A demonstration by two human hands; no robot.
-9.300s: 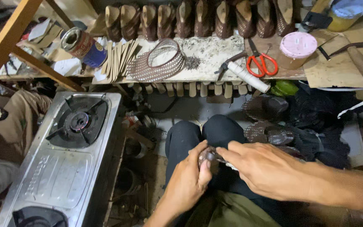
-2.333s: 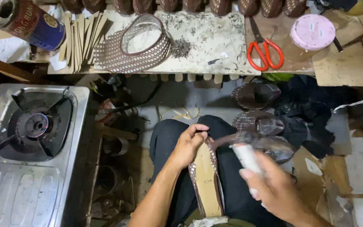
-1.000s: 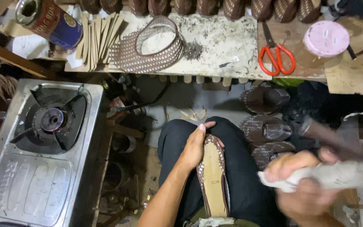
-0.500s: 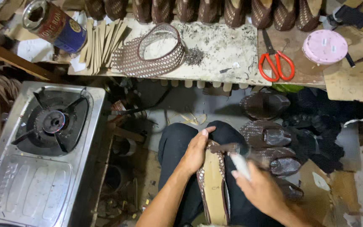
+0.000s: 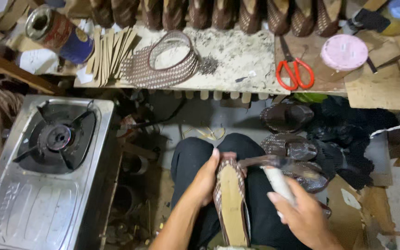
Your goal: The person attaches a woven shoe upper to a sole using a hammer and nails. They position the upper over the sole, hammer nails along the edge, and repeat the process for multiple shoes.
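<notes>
Cluttered bench (image 5: 237, 69) above, gas stove (image 5: 47, 171) at left; left hand (image 5: 207, 178) gripping shoe (image 5: 230, 203) on lap; right hand (image 5: 304, 217) closed on hammer (image 5: 278, 178), head blurred; shoe heel cut off.

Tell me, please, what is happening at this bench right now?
A seated person is working on a brown woven shoe with a tan sole, which lies sole-up on their lap. The left hand steadies the shoe near its toe, while the right hand grips the white-wrapped handle of a hammer, its dark head over the shoe's front edge. More woven shoes sit on the floor to the right, red-handled scissors lie on the workbench, and a steel gas stove stands to the left.
</notes>
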